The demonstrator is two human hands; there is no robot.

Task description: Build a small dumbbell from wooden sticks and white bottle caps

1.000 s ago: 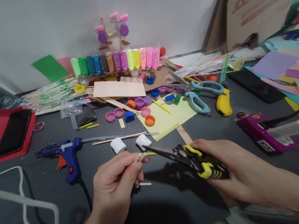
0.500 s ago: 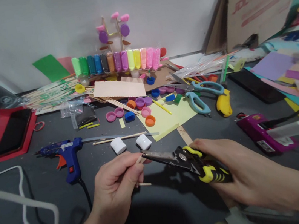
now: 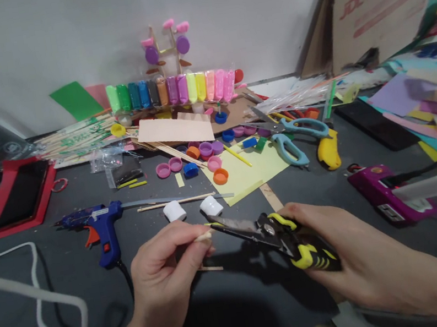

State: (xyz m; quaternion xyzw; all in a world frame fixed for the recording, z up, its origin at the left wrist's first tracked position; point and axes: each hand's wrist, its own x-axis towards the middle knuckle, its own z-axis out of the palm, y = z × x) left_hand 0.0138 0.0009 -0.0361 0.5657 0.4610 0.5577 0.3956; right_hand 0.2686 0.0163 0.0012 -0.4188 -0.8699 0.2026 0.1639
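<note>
At a dark grey desk (image 3: 92,285), a person's left hand (image 3: 169,266) holds a small, pale, wooden-looking piece (image 3: 203,237), its grip pinching the piece between thumb and forefinger with the end left exposed, apparently so that a blade can reach it clear of the skin. The right hand (image 3: 340,238) has its grip wrapped around the black-and-yellow handles of dark-bladed metal scissors (image 3: 269,230), angled leftward so that the tips meet the left fingers; the blades lie close together. A thin yellow sliver (image 3: 211,224) shows at those tips (whether the metal touches it cannot be told). Below, the end of a slim, pale wooden stick (image 3: 213,268) juts past the curled fingers, perhaps tucked there to stay out of the way. Two short, white, curved pieces (image 3: 174,211) sit just beyond the hands, and a blue glue gun with an orange trigger (image 3: 107,232) lies left, seemingly placed within easy reach.
</note>
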